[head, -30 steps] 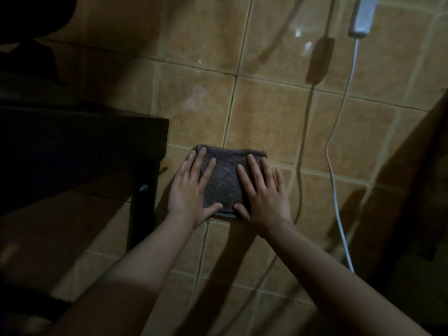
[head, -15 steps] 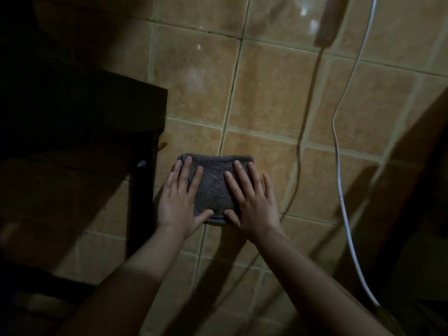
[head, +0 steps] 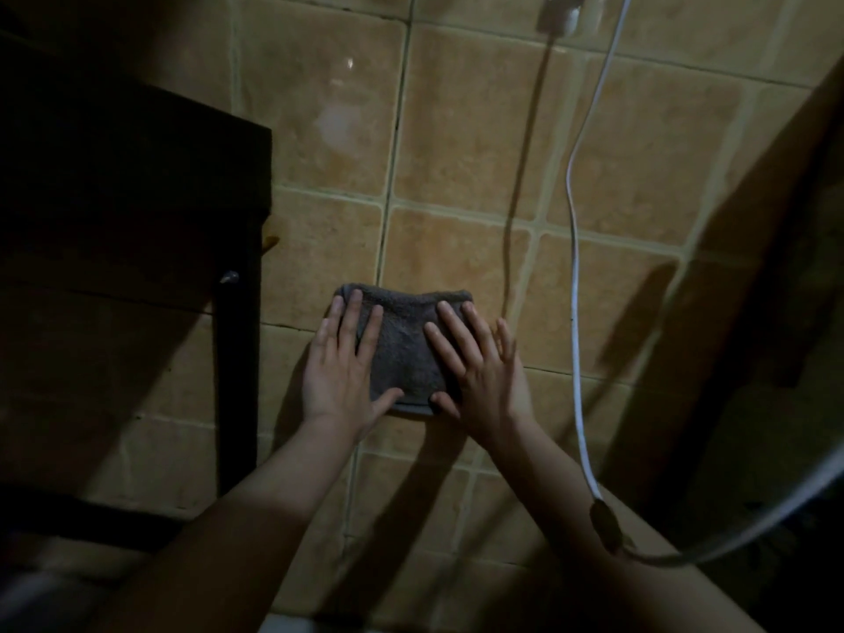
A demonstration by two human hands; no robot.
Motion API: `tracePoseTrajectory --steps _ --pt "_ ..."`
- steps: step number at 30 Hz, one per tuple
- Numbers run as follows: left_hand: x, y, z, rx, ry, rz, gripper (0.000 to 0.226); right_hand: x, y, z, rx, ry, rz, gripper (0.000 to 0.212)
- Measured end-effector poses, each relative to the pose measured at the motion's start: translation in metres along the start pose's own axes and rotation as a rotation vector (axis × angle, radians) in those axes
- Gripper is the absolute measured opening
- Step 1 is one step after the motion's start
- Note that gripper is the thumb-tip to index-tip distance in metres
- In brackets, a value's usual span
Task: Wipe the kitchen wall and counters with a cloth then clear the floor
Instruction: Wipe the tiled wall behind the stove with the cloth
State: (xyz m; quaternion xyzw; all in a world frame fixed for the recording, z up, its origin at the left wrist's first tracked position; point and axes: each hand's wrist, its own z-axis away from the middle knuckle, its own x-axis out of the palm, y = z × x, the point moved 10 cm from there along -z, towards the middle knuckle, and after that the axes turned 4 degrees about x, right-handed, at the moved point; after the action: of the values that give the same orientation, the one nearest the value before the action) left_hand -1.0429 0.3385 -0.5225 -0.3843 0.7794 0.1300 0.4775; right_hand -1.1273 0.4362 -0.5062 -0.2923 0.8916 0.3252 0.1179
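Both bare forearms are reaching forward and up from the bottom of the view, coming closer together toward the hands. The left hand (head: 340,374) is lying flat, palm down, with its fingers straight and a little spread; the thumb is pointing inward to the right. The right hand (head: 479,372) is lying flat in the same way, its fingers straight and spread more widely, and its thumb is pointing inward to the left. The two thumb tips are nearly meeting but are staying just apart. Both wrists are bending back slightly, so the palms are pressing forward. The right hand is looking a little blurred.
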Motion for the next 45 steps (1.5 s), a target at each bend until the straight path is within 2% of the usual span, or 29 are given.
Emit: tracePoseTrajectory --steps 2,6,10,15,17,19,21,23,25,29,30,33,37,40,45 --pt "-0.005 0.01 -0.002 0.033 0.006 -0.008 0.11 0.0 0.012 0.006 -0.004 -0.025 0.047 0.1" --pt "-0.019 0.04 -0.009 0.14 0.012 -0.029 0.106 0.001 0.047 0.019 0.069 -0.023 -0.076 0.089" --pt "-0.038 0.076 -0.016 0.227 0.06 -0.056 0.104 0.005 0.085 0.035 0.129 -0.088 0.033 0.112" --pt "-0.054 0.112 -0.02 0.294 0.166 -0.061 0.102 -0.005 0.127 0.046 0.154 -0.025 -0.024 0.079" --pt "-0.062 0.123 -0.022 0.317 0.21 -0.046 0.103 -0.003 0.137 0.047 0.113 -0.048 0.062 0.081" --pt "-0.068 0.134 -0.023 0.326 0.23 -0.021 0.102 0.006 0.144 0.047 0.077 -0.153 0.131 0.081" --pt "-0.073 0.14 -0.022 0.308 0.261 -0.022 0.101 0.019 0.154 0.051 0.084 -0.282 0.208 0.081" --pt "-0.075 0.145 -0.018 0.294 0.298 -0.034 0.102 0.018 0.16 0.056 0.146 -0.285 0.165 0.08" --pt "-0.075 0.148 -0.014 0.286 0.333 -0.038 0.105 0.014 0.161 0.062 0.197 -0.254 0.178 0.083" --pt "-0.057 0.153 -0.007 0.298 0.24 0.02 0.101 0.032 0.15 0.08 0.201 -0.443 0.085 0.092" --pt "-0.052 0.154 -0.003 0.303 0.232 0.015 0.102 0.034 0.146 0.085 0.211 -0.444 0.052 0.094" --pt "-0.033 0.151 0.003 0.296 0.237 -0.006 0.107 0.04 0.132 0.098 0.238 -0.367 0.007 0.098" --pt "-0.019 0.146 0.013 0.321 0.308 -0.007 0.108 0.037 0.115 0.104 0.254 -0.213 -0.053 0.079" --pt "-0.015 0.136 0.019 0.313 0.343 -0.049 0.11 0.034 0.101 0.104 0.227 -0.119 -0.038 0.086" --pt "0.004 0.11 0.022 0.27 0.271 -0.111 0.108 0.047 0.072 0.101 0.203 -0.242 -0.056 0.104"
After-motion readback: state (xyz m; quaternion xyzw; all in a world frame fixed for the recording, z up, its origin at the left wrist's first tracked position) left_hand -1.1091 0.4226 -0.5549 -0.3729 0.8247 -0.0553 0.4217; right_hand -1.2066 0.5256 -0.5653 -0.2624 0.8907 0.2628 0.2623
